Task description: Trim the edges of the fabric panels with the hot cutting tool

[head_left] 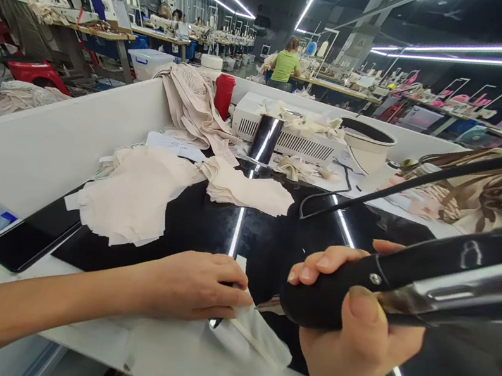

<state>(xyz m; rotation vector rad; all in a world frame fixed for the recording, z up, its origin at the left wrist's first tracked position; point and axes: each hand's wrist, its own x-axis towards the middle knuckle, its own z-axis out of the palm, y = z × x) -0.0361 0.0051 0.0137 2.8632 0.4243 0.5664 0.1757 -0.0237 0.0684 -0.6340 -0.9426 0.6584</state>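
My right hand (358, 334) grips the black handle of a steam iron (428, 282) that reaches off to the right, its nose just above a small white fabric piece (254, 339). My left hand (199, 285) lies flat with its fingers pressing that fabric piece at the near edge of the glossy black work surface (243, 232). A black cord (426, 179) runs from the iron up to the right.
Stacks of cream fabric pieces (144, 192) lie at the left of the surface, more cloth (192, 104) hangs over the white partition (62, 137). Behind stand a red bottle (223, 95), a white machine box (284, 132) and a white bowl (367, 144). A phone (23, 240) lies at left. A person in green sits far back.
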